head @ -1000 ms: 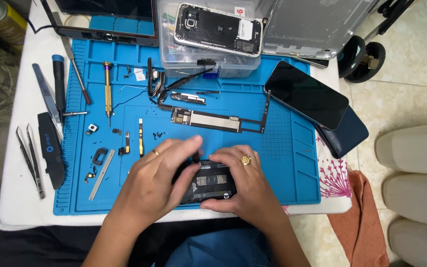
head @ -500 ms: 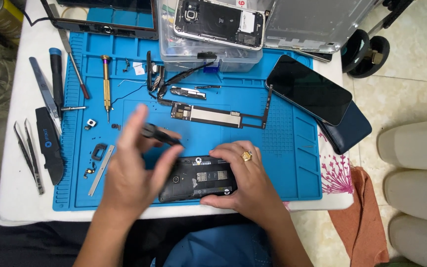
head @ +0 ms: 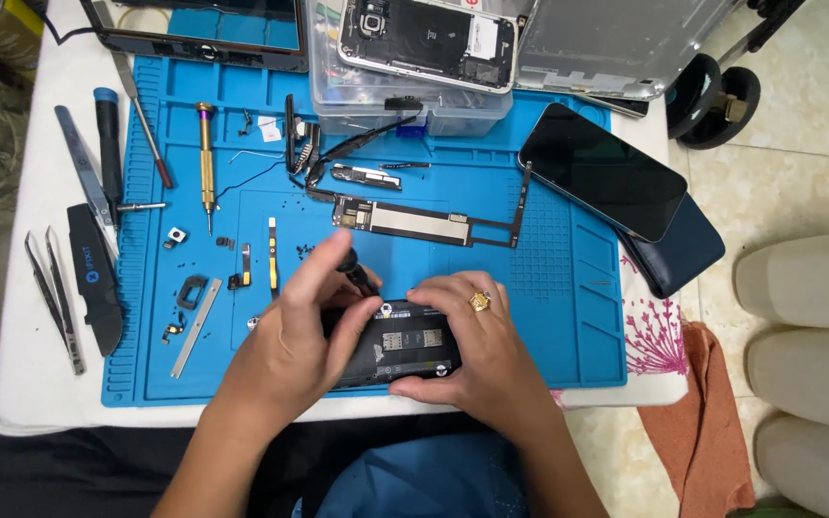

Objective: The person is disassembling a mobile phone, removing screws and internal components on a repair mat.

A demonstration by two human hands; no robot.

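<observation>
- Head view looks down on a blue mat [head: 549, 317] on a white table [head: 31, 384], with an opened phone [head: 397, 347] lying at the mat's near edge.
- Left hand [head: 299, 341] is curled around a dark-handled driver [head: 355, 271], tip down on the phone's left end; fingers closed on the handle.
- Right hand [head: 472, 345] pins the phone from the right, thumb on the near edge, fingers over the far edge; it wears a gold ring [head: 479, 301].
- Judged step: working a screw or small part inside the phone body, with the other hand steadying it.
- The move in hand seems to call for a steady, upright tool and a firm hold, since the parts are tiny.
- Far of the hands lie a long circuit board [head: 419, 223], loose black screws and small brackets.
- At far right rests a dark screen [head: 602, 171]; at left, tweezers [head: 55, 297] and a gold screwdriver [head: 205, 158].
</observation>
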